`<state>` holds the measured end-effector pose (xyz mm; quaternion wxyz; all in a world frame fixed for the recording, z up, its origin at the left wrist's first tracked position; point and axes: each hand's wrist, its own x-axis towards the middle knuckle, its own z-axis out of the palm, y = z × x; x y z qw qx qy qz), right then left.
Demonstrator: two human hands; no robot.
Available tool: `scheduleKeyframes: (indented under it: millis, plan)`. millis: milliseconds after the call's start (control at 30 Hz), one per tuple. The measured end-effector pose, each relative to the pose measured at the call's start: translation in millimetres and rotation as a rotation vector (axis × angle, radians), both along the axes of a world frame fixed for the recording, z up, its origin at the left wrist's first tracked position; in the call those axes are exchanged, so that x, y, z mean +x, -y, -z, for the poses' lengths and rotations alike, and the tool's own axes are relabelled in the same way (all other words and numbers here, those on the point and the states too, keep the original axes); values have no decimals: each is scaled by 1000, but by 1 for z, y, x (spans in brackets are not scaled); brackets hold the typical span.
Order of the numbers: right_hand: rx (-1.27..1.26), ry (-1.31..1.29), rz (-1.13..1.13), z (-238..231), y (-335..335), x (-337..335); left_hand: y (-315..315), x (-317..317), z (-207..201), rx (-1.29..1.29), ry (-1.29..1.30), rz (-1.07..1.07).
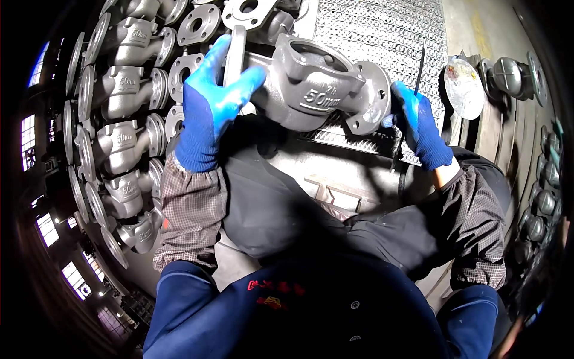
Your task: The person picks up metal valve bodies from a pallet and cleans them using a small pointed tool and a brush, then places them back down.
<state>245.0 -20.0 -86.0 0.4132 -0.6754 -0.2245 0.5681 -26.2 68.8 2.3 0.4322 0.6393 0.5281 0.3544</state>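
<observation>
A grey cast metal valve body (308, 90) with raised lettering lies tilted in front of me, its wide round opening facing up. My left hand (218, 102), in a blue coated glove, grips its left end, with the thumb on the casting and the fingers along the edge-on flange. At the other end, my gloved right hand (421, 122) is beside the round right flange (371, 99), its fingers closed about a thin dark rod (421, 69). The rod sticks up above that hand and shows again below it. Part of the right fingers is hidden.
Rows of similar valve bodies (122, 87) stand stacked at the left. A textured metal plate (382, 36) lies beneath and behind the held casting. To the right are a stained whitish oval disc (463, 88) and another flanged casting (511, 78). More castings (541, 206) line the far right.
</observation>
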Motion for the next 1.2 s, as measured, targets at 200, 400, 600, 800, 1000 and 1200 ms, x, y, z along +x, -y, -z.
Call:
scheduleKeyframes:
  millis: [200,400,600,800,1000,1200]
  plan:
    - [-9,-129,173,18,-6,17,-3,4,-6,110,-14,76]
    - [188,-254,231,35,-8,32,-9,15,-2,325,-215,212]
    - [47,-128,185,38,13,3,-16,12,5,289,-212,184]
    - [112,-166,205,41,10,-3,-17,2,12,307,-238,222]
    - [143,-121,249,48,-3,4,-8,26,-7,-25,85,6]
    - [188,-222,308,58,-13,36,-16,51,-8,267,-154,310]
